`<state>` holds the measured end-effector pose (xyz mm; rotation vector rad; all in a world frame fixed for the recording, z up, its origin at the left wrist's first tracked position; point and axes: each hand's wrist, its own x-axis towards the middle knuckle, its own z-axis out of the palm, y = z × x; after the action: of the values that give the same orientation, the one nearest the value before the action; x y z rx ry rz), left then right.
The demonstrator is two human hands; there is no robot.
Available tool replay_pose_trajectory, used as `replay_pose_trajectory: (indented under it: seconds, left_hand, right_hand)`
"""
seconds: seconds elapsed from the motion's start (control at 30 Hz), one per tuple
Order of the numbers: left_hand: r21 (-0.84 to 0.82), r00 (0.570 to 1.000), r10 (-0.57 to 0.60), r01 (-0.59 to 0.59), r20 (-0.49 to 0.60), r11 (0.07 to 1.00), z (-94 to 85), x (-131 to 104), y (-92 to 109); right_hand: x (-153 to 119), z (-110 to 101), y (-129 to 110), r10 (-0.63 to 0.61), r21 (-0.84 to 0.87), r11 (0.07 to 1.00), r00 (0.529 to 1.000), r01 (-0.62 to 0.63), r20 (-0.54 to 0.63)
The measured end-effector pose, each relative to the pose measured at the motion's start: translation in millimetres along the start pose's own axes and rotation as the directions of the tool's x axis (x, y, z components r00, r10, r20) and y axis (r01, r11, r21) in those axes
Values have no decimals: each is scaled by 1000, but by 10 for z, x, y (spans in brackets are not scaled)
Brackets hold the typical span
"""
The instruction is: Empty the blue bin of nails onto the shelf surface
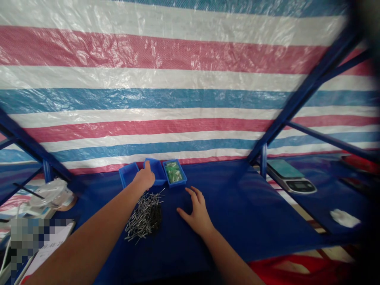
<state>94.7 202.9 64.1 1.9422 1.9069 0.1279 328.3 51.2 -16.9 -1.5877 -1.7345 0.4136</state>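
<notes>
Blue plastic bins (154, 171), three small open trays in a row, sit at the far edge of a dark blue cloth-covered table (231, 213), right against a red, white and blue striped tarpaulin wall (178, 79). The left hand (144, 178) reaches to the middle bin, fingers curled loosely with the thumb raised at its rim; whether it grips anything cannot be told. The right hand (196, 211) rests flat on the cloth, fingers spread wide, holding nothing. Between the two forearms, just beside the left wrist, lies a loose heap of thin silver metal pins (145, 217). The rightmost bin holds small green-and-white parts (173, 173); the leftmost bin (127, 175) looks bare inside.

Bare cloth stretches to the right of the right hand. A blue metal frame post (264, 160) stands at the table's right end, with slanting blue bars above. Beyond it sits a grey digital scale (292, 178) and a crumpled white scrap (344, 217). At far left lie clear plastic bags (52, 194) and a sheet of paper (47, 249).
</notes>
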Motion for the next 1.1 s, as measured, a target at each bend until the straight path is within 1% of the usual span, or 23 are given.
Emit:
replay_pose_trajectory:
  seconds: [0.13, 0.23, 0.3, 0.43, 0.57, 0.67, 0.77, 0.83, 0.93, 1.03, 1.1]
  left_hand:
    - [90, 999, 36, -34, -23, 995, 32, 46, -44]
    - [173, 997, 50, -40, -56, 984, 69, 52, -75]
    - [216, 995, 59, -41, -76, 975, 89, 43, -100]
    - [273, 987, 106, -70, -120, 959, 103, -4, -162]
    - [307, 970, 156, -92, -189, 947, 121, -82, -234]
    - [305, 956, 157, -77, -247, 949, 171, -127, -305]
    - [278, 952, 158, -82, -261, 957, 251, -151, -406]
    - [236, 948, 198, -139, -248, 962, 307, -175, -489]
    - [157, 930, 302, -273, -210, 949, 370, -235, -617]
    - [142, 904, 393, -373, -167, 917, 390, -286, -730]
    - [145, 890, 428, -408, -156, 902, 380, -286, -795]
  right_hand:
    - [250, 86, 56, -45, -37, 998, 998, 44, -32]
    - [399, 175, 100, -62, -74, 995, 998, 60, -23]
    - [451, 228, 128, -72, -105, 992, 997, 71, -12]
    - [446, 282, 160, -86, -160, 983, 996, 87, 11]
    - [410, 271, 165, -93, -175, 980, 995, 98, 33]
    - [412, 258, 165, -102, -175, 979, 994, 108, 41]
    - [419, 253, 159, -107, -181, 977, 994, 112, 37]
    - [417, 253, 148, -121, -190, 974, 992, 125, 37]
    - [407, 251, 125, -146, -211, 965, 987, 156, 59]
    - [400, 250, 104, -157, -230, 958, 983, 175, 93]
    - [403, 248, 97, -153, -234, 957, 983, 173, 99]
